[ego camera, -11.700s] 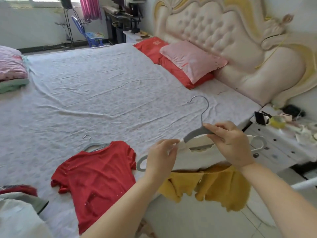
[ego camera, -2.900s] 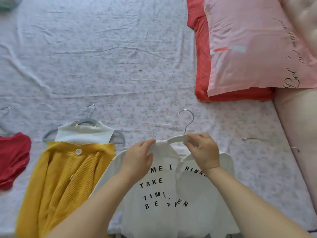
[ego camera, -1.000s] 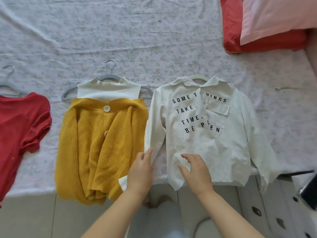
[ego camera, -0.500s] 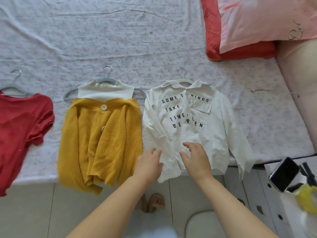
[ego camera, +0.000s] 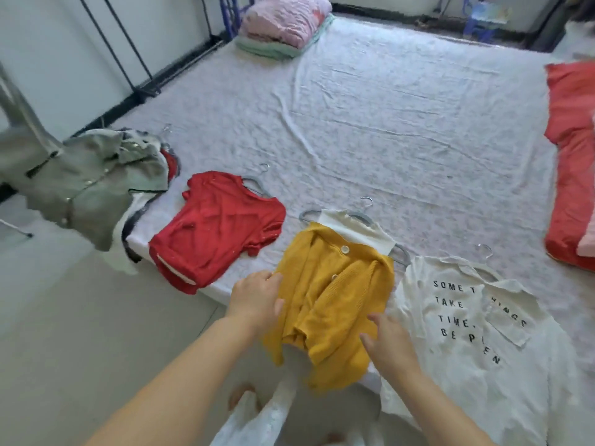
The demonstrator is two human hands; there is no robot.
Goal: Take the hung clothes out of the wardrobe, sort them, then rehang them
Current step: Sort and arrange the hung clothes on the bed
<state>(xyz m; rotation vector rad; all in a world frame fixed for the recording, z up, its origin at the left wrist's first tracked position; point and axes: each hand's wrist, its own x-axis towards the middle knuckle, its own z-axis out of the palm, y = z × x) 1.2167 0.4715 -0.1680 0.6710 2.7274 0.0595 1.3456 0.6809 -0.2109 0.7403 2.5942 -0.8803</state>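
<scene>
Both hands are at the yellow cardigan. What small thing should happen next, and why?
Probably smooth the cardigan's lower part flat. The left hand rests on its left edge and the right hand touches its lower right, fingers relaxed. The fabric there is bunched and hangs over the bed edge, whereas the red top and white shirt beside it lie spread out.

Both hands, left (ego camera: pixel 256 299) and right (ego camera: pixel 388 341), rest on the yellow cardigan (ego camera: pixel 335 297), between a red top (ego camera: pixel 215 226) and white shirt (ego camera: pixel 476 333) on the bed (ego camera: pixel 402 123).
</scene>
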